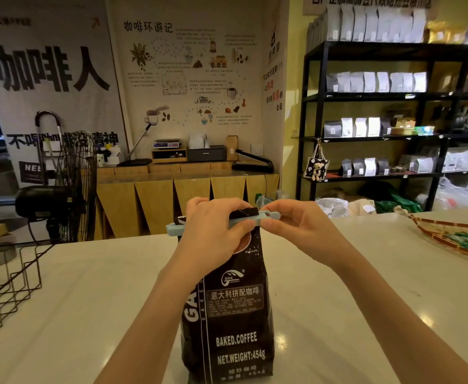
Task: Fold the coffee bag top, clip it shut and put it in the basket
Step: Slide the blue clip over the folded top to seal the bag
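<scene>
A black coffee bag [233, 314] with white print stands upright on the white counter [88, 300] right in front of me. Its top is folded over, and a long light-blue clip [173, 228] lies across the fold. My left hand [213, 228] is wrapped over the folded top and the clip's middle. My right hand [296, 225] pinches the clip's right end [271, 216]. Whether the clip is latched I cannot tell. A black wire basket [11, 284] sits at the counter's left edge.
A woven tray [454, 234] with green packets lies at the counter's far right. Beyond the counter stand a black fan [61, 195], a wooden bench with a scale and sealer, and black shelves [393, 106] of coffee bags.
</scene>
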The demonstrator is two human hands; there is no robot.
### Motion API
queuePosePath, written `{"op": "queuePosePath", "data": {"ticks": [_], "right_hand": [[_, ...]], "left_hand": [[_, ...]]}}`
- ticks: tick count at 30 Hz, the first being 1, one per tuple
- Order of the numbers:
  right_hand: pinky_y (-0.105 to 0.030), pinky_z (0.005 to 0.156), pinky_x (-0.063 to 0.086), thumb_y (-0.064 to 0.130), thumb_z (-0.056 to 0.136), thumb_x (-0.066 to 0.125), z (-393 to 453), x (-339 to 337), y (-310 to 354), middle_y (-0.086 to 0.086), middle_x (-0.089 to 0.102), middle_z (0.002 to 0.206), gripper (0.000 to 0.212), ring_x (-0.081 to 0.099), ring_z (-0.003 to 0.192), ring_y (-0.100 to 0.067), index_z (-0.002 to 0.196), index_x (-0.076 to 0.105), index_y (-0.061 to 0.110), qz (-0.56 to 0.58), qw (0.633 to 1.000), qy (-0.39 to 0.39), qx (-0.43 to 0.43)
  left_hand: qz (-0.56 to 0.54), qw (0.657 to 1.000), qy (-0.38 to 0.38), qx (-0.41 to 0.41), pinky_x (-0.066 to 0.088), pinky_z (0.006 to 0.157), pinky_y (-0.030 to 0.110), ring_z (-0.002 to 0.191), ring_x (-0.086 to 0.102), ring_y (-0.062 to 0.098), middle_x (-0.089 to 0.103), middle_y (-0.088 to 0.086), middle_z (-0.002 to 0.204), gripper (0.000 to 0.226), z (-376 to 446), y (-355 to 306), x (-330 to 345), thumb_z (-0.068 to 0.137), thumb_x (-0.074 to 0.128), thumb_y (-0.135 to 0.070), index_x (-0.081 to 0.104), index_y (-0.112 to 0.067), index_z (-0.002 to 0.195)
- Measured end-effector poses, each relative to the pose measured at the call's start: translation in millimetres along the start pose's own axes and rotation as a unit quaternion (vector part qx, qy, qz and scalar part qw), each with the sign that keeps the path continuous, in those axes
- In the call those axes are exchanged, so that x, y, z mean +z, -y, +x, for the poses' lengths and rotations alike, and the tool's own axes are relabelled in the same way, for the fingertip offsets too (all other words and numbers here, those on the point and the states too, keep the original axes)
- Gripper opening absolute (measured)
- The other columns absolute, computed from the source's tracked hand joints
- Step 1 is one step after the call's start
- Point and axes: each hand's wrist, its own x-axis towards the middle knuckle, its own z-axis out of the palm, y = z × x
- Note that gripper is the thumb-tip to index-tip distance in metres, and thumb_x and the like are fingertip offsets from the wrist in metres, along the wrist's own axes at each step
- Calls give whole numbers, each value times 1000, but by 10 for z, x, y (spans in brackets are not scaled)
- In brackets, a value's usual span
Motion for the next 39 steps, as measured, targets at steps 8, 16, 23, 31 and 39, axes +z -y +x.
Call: {"op": "queuePosePath", "data": {"ticks": [8, 16, 23, 31, 39], "right_hand": [[-17, 70, 53, 21, 74, 67, -19, -43, 9, 14, 72, 74, 15, 67, 79, -6, 89, 70, 22, 58, 998, -16, -1], [-16, 72, 52, 16, 78, 67, -12, 118, -57, 21, 69, 77, 19, 65, 82, -4, 87, 68, 33, 17, 995, -99, -18], [-16, 74, 53, 22, 81, 64, 8, 200, -99, 8, 70, 86, 16, 66, 83, -7, 97, 67, 23, 12, 995, -100, -1], [-28, 88, 51, 22, 82, 60, 24, 171, -200, -6, 68, 95, 11, 64, 97, -19, 93, 62, 20, 161, 980, -27, 112], [-22, 71, 55, 18, 82, 60, 34, 287, -343, -1, 72, 91, 27, 69, 88, -13, 108, 59, 11, 323, 933, -18, 155]], "left_hand": [[-61, 997, 26, -32, 41, 93, 48, 96, 58, 18, 63, -10, 86, 25, -6, -36, -36, 81, 59, -33, 64, -27, 105], [-18, 999, -26, -32, 38, 96, 45, 99, 56, 15, 69, -6, 101, 26, -6, 3, 32, 83, 57, -33, 65, -27, 107], [16, 1000, -12, 15, 42, 95, 34, 105, 56, 12, 65, -4, 116, 39, 3, 76, -6, 84, 55, -36, 54, -26, 122], [-88, 987, 20, -132, 21, 111, 42, 140, 18, 17, 15, -4, 154, 115, -74, 444, -244, 53, 75, -47, 4, -32, 142], [-418, 839, 111, -331, 54, 75, 34, 84, 69, 18, 72, 0, 90, 51, -563, 682, 126, 56, 76, -31, 58, -19, 102]]}}
